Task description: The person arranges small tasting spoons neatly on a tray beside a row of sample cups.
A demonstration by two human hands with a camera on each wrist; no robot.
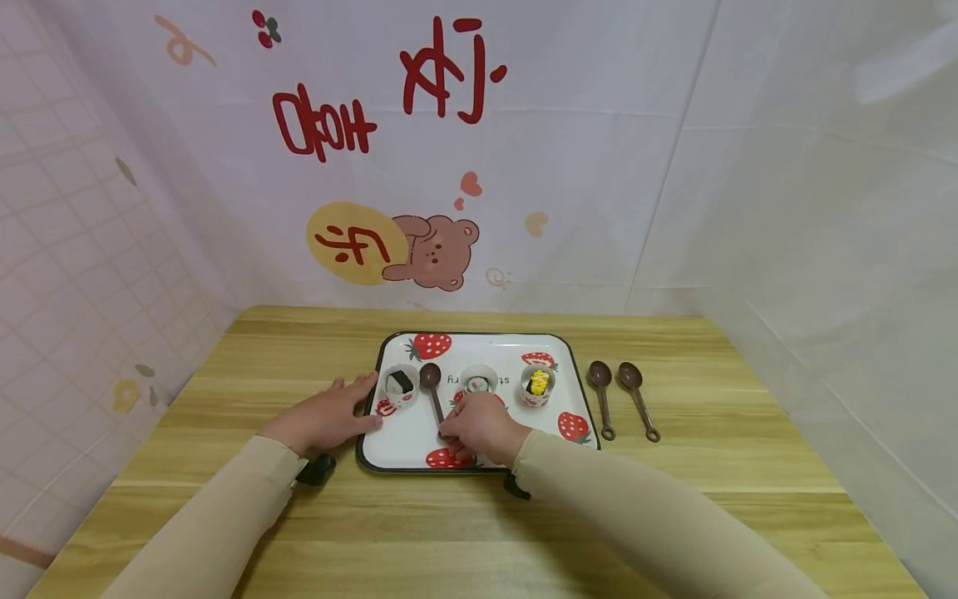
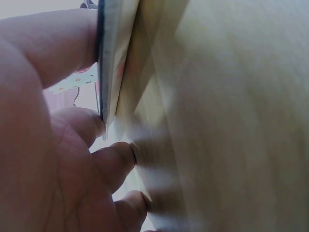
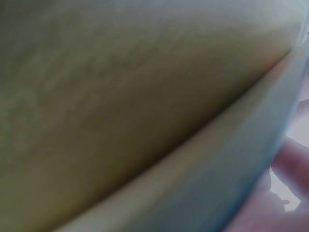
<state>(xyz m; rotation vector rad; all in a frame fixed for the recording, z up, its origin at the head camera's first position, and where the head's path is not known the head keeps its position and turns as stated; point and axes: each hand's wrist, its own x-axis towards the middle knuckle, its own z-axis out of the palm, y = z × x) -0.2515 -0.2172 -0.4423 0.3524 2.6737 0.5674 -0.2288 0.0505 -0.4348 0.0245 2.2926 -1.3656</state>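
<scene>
My right hand point(image 1: 485, 427) pinches the handle end of a brown spoon point(image 1: 431, 378), whose bowl points toward the back of the tray. This spoon lies over the white strawberry tray point(image 1: 404, 449), between a cup with a rice ball point(image 1: 400, 383) and a cup with a sushi roll point(image 1: 479, 382). At the tray's left rim, my left hand point(image 1: 329, 414) rests with fingers extended. The left wrist view shows its thumb point(image 2: 58, 41) touching the rim and other fingertips near the wooden table. In the right wrist view the tray's edge hides most of the right hand.
A third cup point(image 1: 535, 398), with a yellow-topped piece in it, stands at the tray's right. Two more brown spoons point(image 1: 602, 399) lie on the wooden table point(image 1: 674, 491) right of the tray. A printed cloth point(image 1: 584, 166) hangs behind the table.
</scene>
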